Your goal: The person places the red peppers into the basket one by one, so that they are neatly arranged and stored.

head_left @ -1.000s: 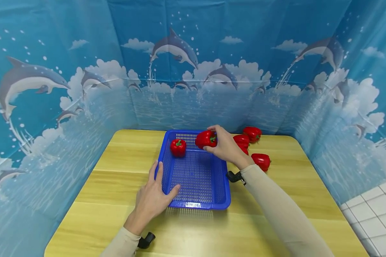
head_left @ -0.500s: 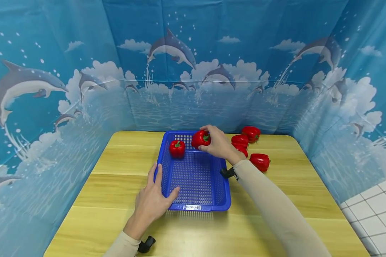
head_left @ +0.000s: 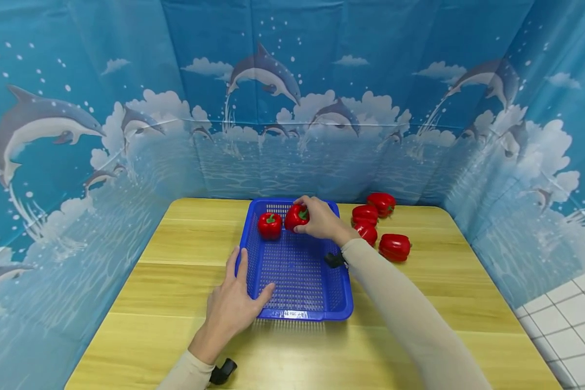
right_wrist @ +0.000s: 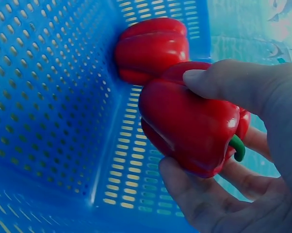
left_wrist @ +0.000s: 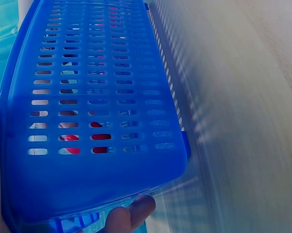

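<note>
My right hand (head_left: 324, 221) holds a red bell pepper (head_left: 296, 218) low inside the blue plastic basket (head_left: 347, 292), near its back. In the right wrist view, thumb and fingers grip the pepper's sides, and its green stem (right_wrist: 237, 147) points toward the palm. Close beside it, a second red bell pepper (head_left: 270, 226) stands in the basket's back left corner; the two overlap in the right wrist view. My left hand (head_left: 231, 306) rests at the basket's near left side, fingers extended along the rim. The left wrist view shows the slotted wall (left_wrist: 88, 170) with fingertips (left_wrist: 142, 208) at its edge.
Right of the basket, several more red bell peppers lie on the wooden table (head_left: 175, 260), one apart (head_left: 394, 247) and one farthest back (head_left: 382, 204). A dolphin-print curtain (head_left: 292, 157) hangs along the table's back and sides. White tiles (head_left: 572, 325) show at lower right.
My right hand has carried the pepper left and slightly lower, from the basket's back right side to beside the other pepper. My left hand stays at the rim.
</note>
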`<state>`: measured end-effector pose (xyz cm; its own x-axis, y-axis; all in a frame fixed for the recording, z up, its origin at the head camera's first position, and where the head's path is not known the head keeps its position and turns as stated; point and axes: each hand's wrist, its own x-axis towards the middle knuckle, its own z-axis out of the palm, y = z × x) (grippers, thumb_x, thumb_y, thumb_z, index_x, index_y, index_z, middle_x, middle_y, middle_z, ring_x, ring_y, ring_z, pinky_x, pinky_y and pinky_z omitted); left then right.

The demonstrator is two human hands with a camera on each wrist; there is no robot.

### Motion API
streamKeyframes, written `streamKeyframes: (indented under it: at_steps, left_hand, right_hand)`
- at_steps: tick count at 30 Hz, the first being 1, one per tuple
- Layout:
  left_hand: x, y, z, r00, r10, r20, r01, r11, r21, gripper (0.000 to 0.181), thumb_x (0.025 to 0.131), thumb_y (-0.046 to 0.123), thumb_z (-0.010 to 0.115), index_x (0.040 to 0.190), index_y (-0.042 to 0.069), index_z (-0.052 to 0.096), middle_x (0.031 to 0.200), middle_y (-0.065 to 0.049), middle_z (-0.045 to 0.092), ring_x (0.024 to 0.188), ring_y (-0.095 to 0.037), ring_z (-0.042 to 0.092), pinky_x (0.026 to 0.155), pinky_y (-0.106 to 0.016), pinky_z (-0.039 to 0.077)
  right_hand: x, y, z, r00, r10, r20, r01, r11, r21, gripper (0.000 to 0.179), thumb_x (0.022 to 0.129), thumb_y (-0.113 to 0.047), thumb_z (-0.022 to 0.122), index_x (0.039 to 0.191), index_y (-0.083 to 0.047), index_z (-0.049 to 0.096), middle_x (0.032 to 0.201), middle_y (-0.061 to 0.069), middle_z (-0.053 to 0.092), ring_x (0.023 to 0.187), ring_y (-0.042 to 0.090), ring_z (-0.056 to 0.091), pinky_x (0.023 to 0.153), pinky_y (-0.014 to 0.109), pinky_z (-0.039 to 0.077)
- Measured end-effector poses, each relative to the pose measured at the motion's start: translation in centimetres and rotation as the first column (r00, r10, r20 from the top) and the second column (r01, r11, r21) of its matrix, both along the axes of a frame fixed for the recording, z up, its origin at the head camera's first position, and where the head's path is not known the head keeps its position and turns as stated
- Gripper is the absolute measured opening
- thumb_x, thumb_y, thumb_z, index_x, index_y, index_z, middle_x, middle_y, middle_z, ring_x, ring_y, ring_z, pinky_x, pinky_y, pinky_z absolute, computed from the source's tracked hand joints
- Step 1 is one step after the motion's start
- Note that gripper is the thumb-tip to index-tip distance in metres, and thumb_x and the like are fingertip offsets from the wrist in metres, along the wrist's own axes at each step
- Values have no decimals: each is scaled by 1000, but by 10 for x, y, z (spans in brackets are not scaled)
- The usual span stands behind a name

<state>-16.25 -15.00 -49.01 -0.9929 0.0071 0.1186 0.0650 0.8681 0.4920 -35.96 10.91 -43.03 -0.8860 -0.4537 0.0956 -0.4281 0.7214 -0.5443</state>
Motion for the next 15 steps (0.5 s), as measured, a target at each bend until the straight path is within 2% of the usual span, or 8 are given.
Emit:
streamKeyframes:
  at_steps: [5, 8, 13, 15]
  left_hand:
    - [1, 0, 1, 1000, 1, 2, -1, 1000, 8, 117, 104, 71, 75, 188, 13, 17, 198, -10, 13, 50, -16, 46, 46, -31, 40]
    - [1, 1, 2, 1000, 1, 2, -1, 1000, 8, 116, 104, 69, 75, 188, 13, 18, 198, -9, 12, 50, -17, 47, 46, -31, 40]
    - [1, 1, 1, 1000, 0, 3, 0, 1000, -3, 116, 104, 70, 75, 188, 13, 19, 198, -9, 12, 49, -17, 46, 45, -31, 41]
    - [1, 1, 1, 1000, -3, 7, 3, 1000, -8, 115, 105, 70, 74, 188, 13, 19, 198, -9, 12, 49, -16, 45, 45, -31, 40]
  right_hand:
    - [-11, -3, -11, 999, 45, -1, -45, 999, 30, 74, 98, -23, 97, 161, -5, 63, 146, 23, 72, 136, 40, 69, 111, 53, 66]
    - [-24, -6, -25, 999, 53, 0, -53, 998, 35, 76, 94, -23, 99, 159, -4, 64, 144, 21, 75, 135, 40, 70, 110, 53, 66]
    - [-40, -11, -41, 999, 24, 45, -28, 996, 91, 80, 92, -27, 101, 160, -5, 64, 150, 22, 73, 143, 42, 67, 119, 61, 62]
    - [-42, -13, -45, 997, 3, 76, -11, 995, 104, 80, 92, -26, 102, 160, -6, 63, 152, 23, 71, 145, 43, 66, 122, 63, 60]
